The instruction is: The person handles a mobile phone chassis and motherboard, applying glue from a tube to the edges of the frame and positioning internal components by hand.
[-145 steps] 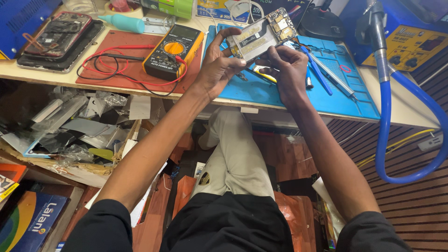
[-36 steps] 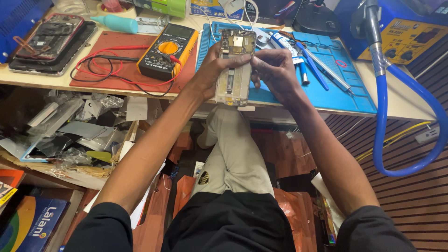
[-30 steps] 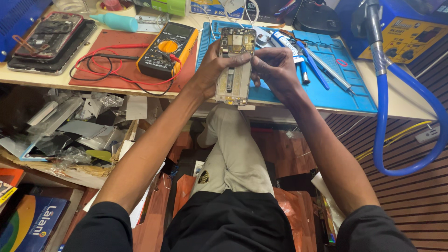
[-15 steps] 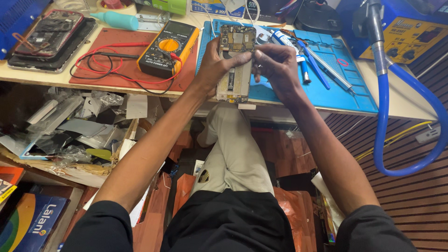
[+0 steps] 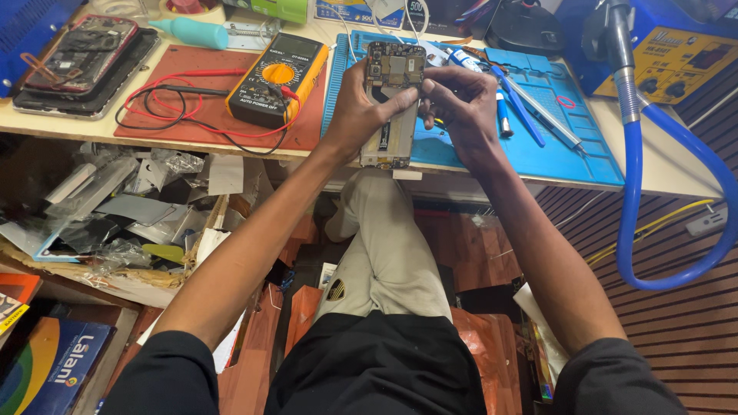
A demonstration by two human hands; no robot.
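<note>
Knees in light trousers (image 5: 384,246) sit nearest, tucked under the bench edge. Just above them the left hand (image 5: 361,115) wraps around an opened phone (image 5: 392,100) with its back cover off, held upright over the near edge of the blue work mat (image 5: 569,154). The right hand (image 5: 461,100) is curled narrow, its fingertips (image 5: 427,83) pinched against the phone's right side near the top. Left of the phone a yellow multimeter (image 5: 278,78) lies on a red mat (image 5: 177,123). Farther right, blue-handled tools (image 5: 516,101) lie on the blue mat. A second opened phone (image 5: 81,61) rests at the far left.
</note>
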